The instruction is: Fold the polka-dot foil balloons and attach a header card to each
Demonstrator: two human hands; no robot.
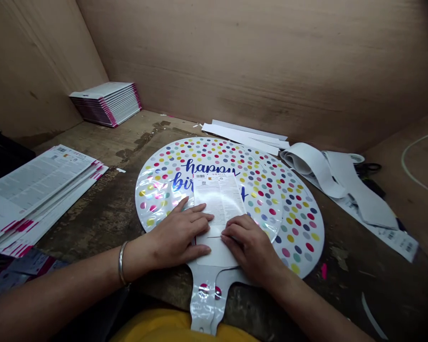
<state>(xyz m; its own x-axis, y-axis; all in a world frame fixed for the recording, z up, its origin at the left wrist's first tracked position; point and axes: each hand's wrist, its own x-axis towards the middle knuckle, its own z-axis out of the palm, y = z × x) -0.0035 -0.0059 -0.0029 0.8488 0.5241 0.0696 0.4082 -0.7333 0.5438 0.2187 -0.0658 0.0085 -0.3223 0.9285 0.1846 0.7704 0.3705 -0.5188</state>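
Flat white foil balloons [160,190] with coloured dots and blue "happy birthday" lettering overlap on the table, their tails [204,297] pointing toward me. On top of them lies a printed packaging envelope [223,202], its plain white lower part [217,254] nearest me. My left hand [180,232] rests on the envelope's left side, fingers apart and thumb on the white part. Curled fingers of my right hand [251,244] pinch at the envelope's right edge, near the line between print and white. Their tips are partly hidden.
Printed envelopes [39,185] lie piled at the left, and a neat stack [107,102] stands in the back corner. White paper strips [246,135] and a loosely coiled label roll [335,175] lie at the back right. Wooden panels [253,61] enclose the table.
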